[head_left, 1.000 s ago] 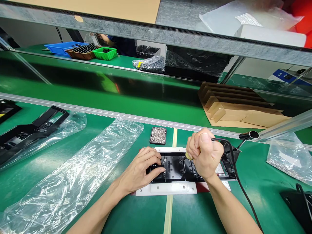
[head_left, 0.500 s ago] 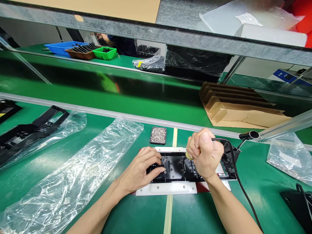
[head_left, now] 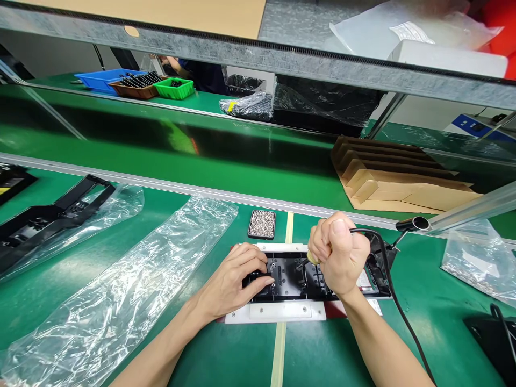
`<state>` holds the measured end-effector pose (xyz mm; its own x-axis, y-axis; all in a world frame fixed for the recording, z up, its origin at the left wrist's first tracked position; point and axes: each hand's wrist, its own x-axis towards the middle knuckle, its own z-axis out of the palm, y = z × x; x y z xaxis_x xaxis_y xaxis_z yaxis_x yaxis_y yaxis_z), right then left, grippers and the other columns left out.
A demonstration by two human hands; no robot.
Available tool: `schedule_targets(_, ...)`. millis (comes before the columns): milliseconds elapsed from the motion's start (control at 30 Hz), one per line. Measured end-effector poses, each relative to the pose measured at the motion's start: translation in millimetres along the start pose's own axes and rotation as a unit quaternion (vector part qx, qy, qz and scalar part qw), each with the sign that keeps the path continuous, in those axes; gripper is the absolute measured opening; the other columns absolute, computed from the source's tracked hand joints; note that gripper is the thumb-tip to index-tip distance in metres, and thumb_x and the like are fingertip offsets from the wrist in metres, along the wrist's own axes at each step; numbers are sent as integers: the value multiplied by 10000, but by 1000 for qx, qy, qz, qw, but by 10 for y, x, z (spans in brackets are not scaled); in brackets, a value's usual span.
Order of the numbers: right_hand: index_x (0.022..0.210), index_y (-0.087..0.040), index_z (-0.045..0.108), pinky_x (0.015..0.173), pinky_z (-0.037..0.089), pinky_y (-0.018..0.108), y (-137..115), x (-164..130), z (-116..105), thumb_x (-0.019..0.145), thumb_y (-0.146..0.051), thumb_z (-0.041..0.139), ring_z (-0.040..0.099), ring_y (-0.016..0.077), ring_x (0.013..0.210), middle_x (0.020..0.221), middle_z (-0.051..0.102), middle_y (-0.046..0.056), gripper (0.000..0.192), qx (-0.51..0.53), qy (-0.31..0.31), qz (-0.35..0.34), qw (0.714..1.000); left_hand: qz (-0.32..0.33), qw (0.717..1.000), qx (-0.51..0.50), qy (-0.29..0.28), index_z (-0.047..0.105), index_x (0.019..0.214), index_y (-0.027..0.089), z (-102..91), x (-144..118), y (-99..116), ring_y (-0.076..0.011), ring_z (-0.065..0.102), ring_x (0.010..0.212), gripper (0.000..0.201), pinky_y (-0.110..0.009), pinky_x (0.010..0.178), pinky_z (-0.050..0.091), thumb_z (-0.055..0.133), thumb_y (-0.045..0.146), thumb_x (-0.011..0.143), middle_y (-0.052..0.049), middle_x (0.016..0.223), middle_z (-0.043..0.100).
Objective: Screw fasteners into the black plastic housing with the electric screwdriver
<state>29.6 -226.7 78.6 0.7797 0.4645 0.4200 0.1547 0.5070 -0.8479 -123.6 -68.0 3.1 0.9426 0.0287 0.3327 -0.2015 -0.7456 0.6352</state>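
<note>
A long black plastic housing (head_left: 288, 277), its ribbed inside facing up, lies in a white fixture (head_left: 278, 310) on the green bench. My left hand (head_left: 239, 279) grips its left end, thumb and fingers curved over a dark part there whose shape is mostly hidden. My right hand (head_left: 341, 252) is wrapped around a corded electric screwdriver (head_left: 312, 257), whose tip points down and left into the middle of the housing. Its black cord (head_left: 387, 274) leaves the top of my fist. Behind the fixture sits a small black tray (head_left: 261, 224) full of tiny metal screws.
Left of me lie a clear plastic bag (head_left: 133, 290) and another black housing (head_left: 56, 215) on plastic. A metal holder cup (head_left: 411, 224) and a bag of small parts (head_left: 479, 260) are at right. Cardboard dividers (head_left: 403, 180) stand behind; a metal shelf (head_left: 242, 56) crosses overhead. A person is beyond.
</note>
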Motion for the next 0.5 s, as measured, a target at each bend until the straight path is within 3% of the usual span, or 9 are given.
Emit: schedule_targets(500,680,-212,434,361,256,193,0,7,-9,1039,-410,600,309,66,420,522,348,-67,442,-2,-2,3,1000,4,1000,-2,2,644,1008,209,3,7,-2,-246,582,1105,96,-407,956,392,645,286,1065,-47,1131,686)
